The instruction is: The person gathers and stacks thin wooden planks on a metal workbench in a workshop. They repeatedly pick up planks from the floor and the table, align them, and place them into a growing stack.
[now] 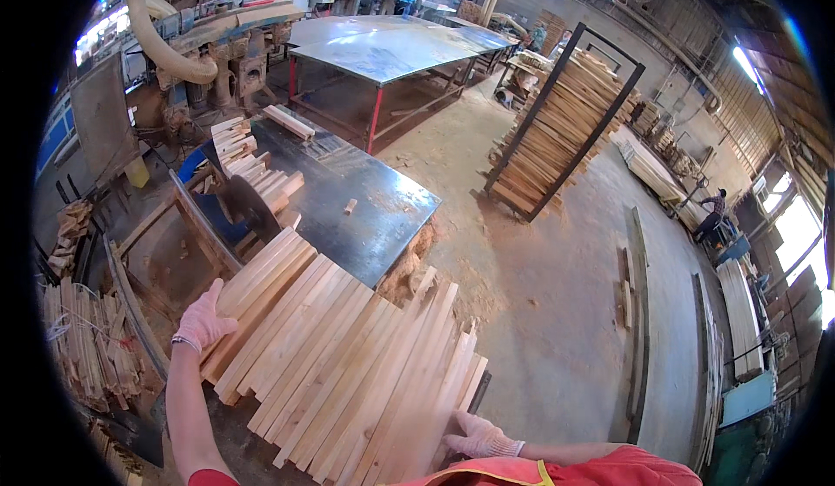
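A row of pale wooden strips (348,355) lies side by side in front of me, their near ends uneven. My left hand (205,319), in a pinkish work glove, rests against the left edge of the row, thumb and forefinger spread apart. At the lower right, my right hand (481,438), gloved too, touches the near end of the rightmost strips with its fingers stretched out. Part of each hand's fingers is hidden against the wood. Beyond the row is a dark metal saw table (374,216), with a large round blade (251,203) at its left.
Shorter wood pieces (252,164) lie beyond the blade, and a small offcut (350,207) sits on the table. A black metal frame (557,129) holds stacked strips at the right. Farther back stands a sheet-topped table (383,51). Bundled strips (91,347) are at far left.
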{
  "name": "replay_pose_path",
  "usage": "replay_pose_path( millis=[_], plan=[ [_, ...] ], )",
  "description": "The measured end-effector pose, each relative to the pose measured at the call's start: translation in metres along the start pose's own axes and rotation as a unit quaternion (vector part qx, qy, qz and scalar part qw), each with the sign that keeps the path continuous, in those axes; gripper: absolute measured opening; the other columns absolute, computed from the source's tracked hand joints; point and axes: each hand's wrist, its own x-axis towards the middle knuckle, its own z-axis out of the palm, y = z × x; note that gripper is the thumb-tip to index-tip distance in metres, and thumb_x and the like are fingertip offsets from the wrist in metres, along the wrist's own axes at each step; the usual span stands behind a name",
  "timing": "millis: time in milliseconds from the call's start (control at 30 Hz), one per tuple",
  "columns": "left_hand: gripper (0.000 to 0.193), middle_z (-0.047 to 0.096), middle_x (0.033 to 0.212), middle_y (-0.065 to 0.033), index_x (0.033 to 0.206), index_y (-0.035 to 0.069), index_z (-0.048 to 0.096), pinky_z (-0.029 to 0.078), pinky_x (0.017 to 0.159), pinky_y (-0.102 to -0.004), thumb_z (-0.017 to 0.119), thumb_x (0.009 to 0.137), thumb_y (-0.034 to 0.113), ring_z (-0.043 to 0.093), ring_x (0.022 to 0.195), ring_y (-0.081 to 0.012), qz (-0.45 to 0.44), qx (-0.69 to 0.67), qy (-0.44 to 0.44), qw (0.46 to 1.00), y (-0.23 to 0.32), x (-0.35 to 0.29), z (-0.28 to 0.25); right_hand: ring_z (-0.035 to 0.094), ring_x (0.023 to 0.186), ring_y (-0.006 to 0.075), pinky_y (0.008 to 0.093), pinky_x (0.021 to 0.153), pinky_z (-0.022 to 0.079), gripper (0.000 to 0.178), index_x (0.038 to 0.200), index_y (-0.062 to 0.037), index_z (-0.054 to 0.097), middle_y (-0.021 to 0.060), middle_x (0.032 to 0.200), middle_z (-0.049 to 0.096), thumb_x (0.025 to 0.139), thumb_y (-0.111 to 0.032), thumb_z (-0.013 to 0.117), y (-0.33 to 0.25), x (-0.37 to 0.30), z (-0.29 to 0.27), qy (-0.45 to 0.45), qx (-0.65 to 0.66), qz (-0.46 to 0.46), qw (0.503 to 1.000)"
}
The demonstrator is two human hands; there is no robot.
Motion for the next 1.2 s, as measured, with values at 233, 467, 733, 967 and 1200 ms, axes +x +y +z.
replay_pose_path(
  millis=[233,467,733,967,1200],
  plan=[
    [0.096,0.064,0.138,-0.0251,0.158,0.012,0.042,0.049,0.109,-0.0466,0.081,0.071,0.024,0.061,0.128,-0.0411,0.063,0.052,0.071,0.994,0.007,-0.025,0.012,0.065,0.124,0.0358,0.0437,0.106,0.051,0.059,0.141,-0.0030,0.056,0.0239,0.127,0.070,0.090,-0.032,0.067,0.026,0.016,0.007,0.024,-0.015,-0.062,0.998],
    [0.092,0.069,0.126,-0.0220,0.159,0.021,0.042,0.053,0.101,-0.0474,0.076,0.076,0.040,0.067,0.115,-0.0399,-0.016,0.199,0.100,0.975,0.060,-0.077,-0.021,0.071,0.112,0.0265,0.0386,0.098,0.056,0.049,0.136,0.0020,0.056,0.0176,0.118,0.073,0.090,-0.010,0.068,0.010,-0.001,0.010,0.043,-0.006,-0.031,0.999],
    [0.098,0.067,0.132,-0.0230,0.157,0.002,0.041,0.053,0.105,-0.0455,0.079,0.074,0.039,0.068,0.117,-0.0382,0.011,0.096,0.110,0.989,0.156,-0.178,0.006,0.070,0.113,0.0228,0.0363,0.099,0.055,0.049,0.137,0.0036,0.053,0.0154,0.120,0.073,0.092,-0.008,0.067,0.034,0.007,0.003,0.013,0.053,-0.061,0.997],
    [0.091,0.051,0.155,-0.0246,0.157,0.001,0.043,0.039,0.121,-0.0419,0.077,0.087,0.047,0.049,0.145,-0.0360,0.028,-0.066,0.002,0.997,0.115,-0.165,0.037,0.068,0.115,0.0199,0.0341,0.104,0.052,0.049,0.140,0.0030,0.051,0.0125,0.123,0.071,0.094,-0.004,0.065,0.025,0.002,-0.001,-0.032,0.100,-0.060,0.993],
    [0.087,0.053,0.155,-0.0199,0.157,0.008,0.046,0.037,0.122,-0.0441,0.079,0.085,0.043,0.046,0.145,-0.0393,-0.090,0.057,-0.036,0.994,0.051,-0.086,0.033,0.067,0.117,0.0182,0.0336,0.103,0.052,0.047,0.140,0.0021,0.054,0.0117,0.123,0.071,0.094,-0.004,0.064,0.038,0.010,-0.002,-0.033,0.132,-0.087,0.987]
  ],
)
